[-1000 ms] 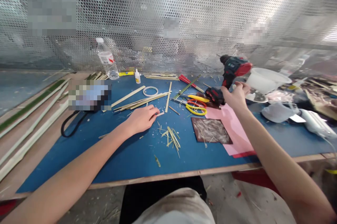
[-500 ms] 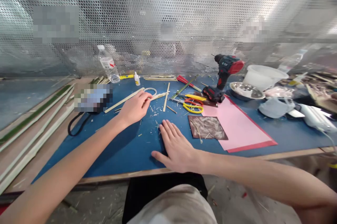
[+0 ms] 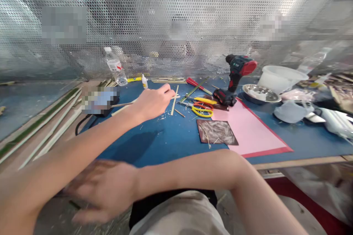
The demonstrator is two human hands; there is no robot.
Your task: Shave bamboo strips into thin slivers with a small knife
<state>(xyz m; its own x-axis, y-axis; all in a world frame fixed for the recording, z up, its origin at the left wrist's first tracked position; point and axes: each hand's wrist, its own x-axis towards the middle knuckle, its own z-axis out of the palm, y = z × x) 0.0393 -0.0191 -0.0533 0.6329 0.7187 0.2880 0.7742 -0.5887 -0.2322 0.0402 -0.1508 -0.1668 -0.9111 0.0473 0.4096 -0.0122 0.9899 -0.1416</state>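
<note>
L hand (image 3: 154, 102) w/ bamboo strip (image 3: 124, 103) (R hand (image 3: 103, 191) a blur)

The left arm (image 3: 77, 150) reaches from the lower-left corner toward 2 o'clock, ending in a left hand (image 3: 153, 104) above the centre of the view, its back upward and its fingertips (image 3: 167, 89) drawn together at 2 o'clock. The right forearm (image 3: 187, 172) runs toward 9 o'clock from a sharply bent elbow (image 3: 230, 157). The motion-blurred right hand (image 3: 103, 191), fingers loosely spread, sits just below the left forearm at 8 o'clock.
</note>
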